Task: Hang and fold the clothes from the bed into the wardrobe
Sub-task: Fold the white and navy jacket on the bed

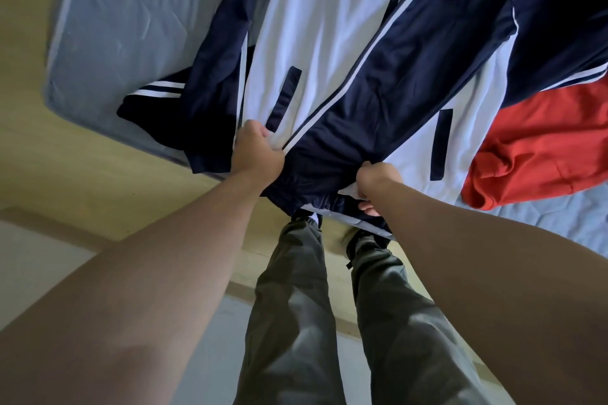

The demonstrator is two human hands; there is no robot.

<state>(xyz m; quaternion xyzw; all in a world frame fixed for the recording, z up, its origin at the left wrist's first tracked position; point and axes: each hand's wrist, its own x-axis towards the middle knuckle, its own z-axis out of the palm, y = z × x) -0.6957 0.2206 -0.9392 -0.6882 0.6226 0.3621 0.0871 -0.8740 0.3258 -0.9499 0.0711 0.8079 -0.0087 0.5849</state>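
A bare blue bed (pixel 108 26) carries a navy-and-white track jacket (pixel 322 43), spread flat beside a red garment (pixel 543 141). The left hand (pixel 258 151) and right hand (pixel 378 181) each clutch its hem at the bed's edge (folding apparently beginning). The next move calls for carrying the hem evenly toward the collar.

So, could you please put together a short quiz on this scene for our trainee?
1. True or false: the left hand and right hand both grip the jacket.
2. What colour is the garment beside the jacket? A) red B) green C) yellow
3. Fill in: the clothes lie on a ____.
Key: 1 true; 2 A; 3 mattress.
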